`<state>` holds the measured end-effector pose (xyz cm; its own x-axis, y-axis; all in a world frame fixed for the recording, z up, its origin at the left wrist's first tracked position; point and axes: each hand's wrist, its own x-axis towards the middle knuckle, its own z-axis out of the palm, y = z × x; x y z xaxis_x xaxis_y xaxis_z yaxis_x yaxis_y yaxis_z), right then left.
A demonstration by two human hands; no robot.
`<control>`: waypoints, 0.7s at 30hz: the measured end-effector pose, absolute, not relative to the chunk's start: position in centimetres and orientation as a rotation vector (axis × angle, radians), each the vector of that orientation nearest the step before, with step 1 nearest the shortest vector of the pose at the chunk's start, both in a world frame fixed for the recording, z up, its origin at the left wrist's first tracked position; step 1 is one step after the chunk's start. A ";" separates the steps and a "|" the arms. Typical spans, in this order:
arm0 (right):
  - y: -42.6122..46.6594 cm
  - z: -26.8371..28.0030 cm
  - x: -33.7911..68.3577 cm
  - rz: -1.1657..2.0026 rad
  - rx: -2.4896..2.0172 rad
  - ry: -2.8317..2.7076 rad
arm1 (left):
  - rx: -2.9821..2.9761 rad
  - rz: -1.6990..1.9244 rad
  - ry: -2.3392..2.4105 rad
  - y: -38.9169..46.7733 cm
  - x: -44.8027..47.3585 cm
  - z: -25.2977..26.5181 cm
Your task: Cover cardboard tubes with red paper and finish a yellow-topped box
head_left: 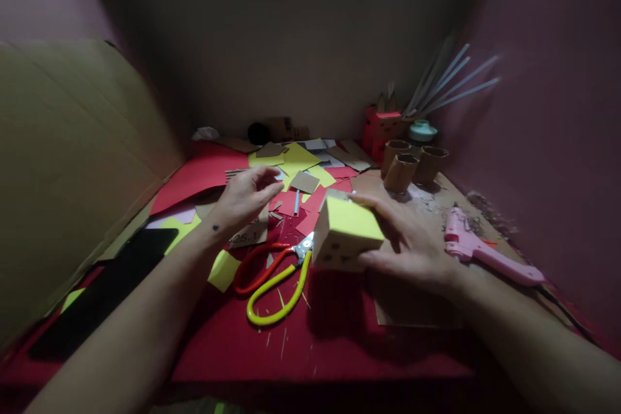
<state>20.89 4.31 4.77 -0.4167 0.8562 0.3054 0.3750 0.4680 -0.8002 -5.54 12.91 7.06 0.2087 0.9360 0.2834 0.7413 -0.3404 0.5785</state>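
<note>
Right hand (412, 242) grips yellow box (345, 233); left hand (247, 197) loosely curled over paper-strewn red surface (320, 336).

Your dim work corner, shut in by plain walls

You face a bare grey-brown back wall (301, 32) with a pinkish wall (557, 77) on your right and a large cardboard sheet (72, 162) leaning at your left; the light is low, and red paper (310, 343) covers the work surface.
</note>
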 end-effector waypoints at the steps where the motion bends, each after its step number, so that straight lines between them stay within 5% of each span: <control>1: 4.6 5.0 21.1 0.814 -1.023 -1.914 | 2.197 0.742 1.476 12.3 -5.5 7.4; 7: 5.9 6.7 22.2 0.728 -1.380 -1.773 | 2.421 0.093 1.171 8.6 -5.0 6.9; 21: 8.4 3.4 23.8 0.169 -1.578 -1.869 | 2.706 0.117 1.609 9.9 -3.2 3.1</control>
